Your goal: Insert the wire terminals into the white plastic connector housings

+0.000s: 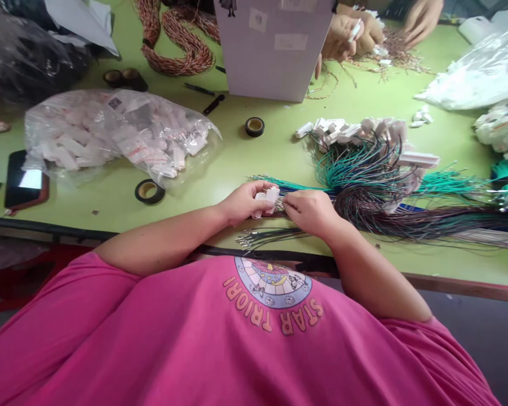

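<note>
Small white plastic pieces (pixel 272 195) are being held right now in the left hand (pixel 259 201), its fingers curled closed about them, close over the near side of the green counter (pixel 220 158). Just to the right, the right hand (pixel 310 210) is seen with its fingers drawn in and their tips brought together beside those pieces; whether a wire is pinched there cannot be told. Beneath and around both hands, dark and green wires (pixel 355 192) are spread, a thick tangle of them reaching off to the right, and white connectors (pixel 336 131) are heaped at its far side. Nearer the edge, a few metal-tipped wire ends (pixel 249 239) are laid out. Over on the left, a clear bag (pixel 122 132) is seen packed with more white pieces, a black tape roll (pixel 149 192) set close by it and a phone (pixel 26 179) placed near the corner. Farther back, a second tape roll (pixel 254 127) and a pale box (pixel 274 51) are passed, and beyond the box a small white piece is held up in a co-worker's hand (pixel 342 38).
</note>
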The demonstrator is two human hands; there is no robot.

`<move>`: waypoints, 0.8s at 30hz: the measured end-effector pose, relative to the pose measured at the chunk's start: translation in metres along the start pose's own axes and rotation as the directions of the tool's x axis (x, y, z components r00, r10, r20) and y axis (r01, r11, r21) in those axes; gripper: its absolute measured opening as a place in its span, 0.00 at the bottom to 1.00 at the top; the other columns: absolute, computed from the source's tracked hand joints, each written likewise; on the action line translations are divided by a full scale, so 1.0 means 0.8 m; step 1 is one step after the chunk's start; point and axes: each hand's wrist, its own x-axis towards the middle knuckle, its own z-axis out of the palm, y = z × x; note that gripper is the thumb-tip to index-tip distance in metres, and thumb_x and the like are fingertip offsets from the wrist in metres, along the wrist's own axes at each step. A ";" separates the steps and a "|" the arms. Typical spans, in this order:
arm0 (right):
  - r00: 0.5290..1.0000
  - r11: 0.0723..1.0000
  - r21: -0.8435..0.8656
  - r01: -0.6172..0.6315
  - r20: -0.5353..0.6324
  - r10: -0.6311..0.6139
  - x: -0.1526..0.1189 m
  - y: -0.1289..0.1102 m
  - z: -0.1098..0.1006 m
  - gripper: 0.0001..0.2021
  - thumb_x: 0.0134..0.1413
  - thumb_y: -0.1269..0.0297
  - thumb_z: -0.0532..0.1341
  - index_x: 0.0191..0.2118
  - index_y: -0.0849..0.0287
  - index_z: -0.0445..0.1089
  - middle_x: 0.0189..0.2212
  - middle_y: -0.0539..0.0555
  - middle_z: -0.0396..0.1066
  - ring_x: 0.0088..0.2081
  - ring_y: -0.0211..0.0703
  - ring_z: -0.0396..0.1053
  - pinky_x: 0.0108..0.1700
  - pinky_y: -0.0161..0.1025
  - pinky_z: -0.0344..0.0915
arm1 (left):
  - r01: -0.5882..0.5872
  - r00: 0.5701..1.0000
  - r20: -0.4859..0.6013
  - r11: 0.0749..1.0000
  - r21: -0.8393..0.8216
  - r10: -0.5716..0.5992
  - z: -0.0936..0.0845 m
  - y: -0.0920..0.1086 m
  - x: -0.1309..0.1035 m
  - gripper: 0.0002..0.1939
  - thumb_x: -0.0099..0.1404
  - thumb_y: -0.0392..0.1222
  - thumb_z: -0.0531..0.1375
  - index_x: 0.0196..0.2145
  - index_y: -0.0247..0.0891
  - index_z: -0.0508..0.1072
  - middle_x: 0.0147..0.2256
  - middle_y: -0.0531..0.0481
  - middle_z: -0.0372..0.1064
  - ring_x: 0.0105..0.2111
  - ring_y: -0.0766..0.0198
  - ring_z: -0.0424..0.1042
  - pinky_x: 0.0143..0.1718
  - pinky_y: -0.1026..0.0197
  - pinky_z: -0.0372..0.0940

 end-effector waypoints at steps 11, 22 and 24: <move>0.993 0.955 0.284 -0.080 -0.059 0.100 0.009 0.000 0.013 0.11 0.58 0.68 0.55 0.31 0.61 0.74 0.29 0.55 0.76 0.30 0.40 0.68 0.35 0.35 0.57 | -0.028 0.999 -0.016 0.999 -0.024 0.027 0.003 -0.003 0.003 0.20 0.55 0.29 0.63 0.46 0.33 0.67 0.26 0.54 0.71 0.22 0.71 0.70 0.17 0.71 0.56; 0.993 0.947 0.299 -0.116 0.016 0.117 0.016 0.002 0.016 0.12 0.59 0.67 0.55 0.30 0.62 0.74 0.28 0.55 0.76 0.30 0.39 0.68 0.34 0.35 0.57 | -0.014 1.000 -0.014 1.000 0.000 0.014 0.005 0.000 0.003 0.17 0.57 0.27 0.63 0.45 0.32 0.67 0.24 0.53 0.71 0.21 0.71 0.70 0.18 0.71 0.56; 0.993 0.909 0.399 -0.119 0.049 0.109 0.015 0.018 0.009 0.11 0.58 0.64 0.56 0.31 0.61 0.75 0.25 0.52 0.75 0.27 0.38 0.67 0.32 0.34 0.58 | -0.014 1.000 -0.017 1.000 0.005 0.014 0.004 0.001 0.000 0.18 0.57 0.27 0.62 0.46 0.33 0.67 0.25 0.53 0.71 0.22 0.71 0.70 0.18 0.71 0.56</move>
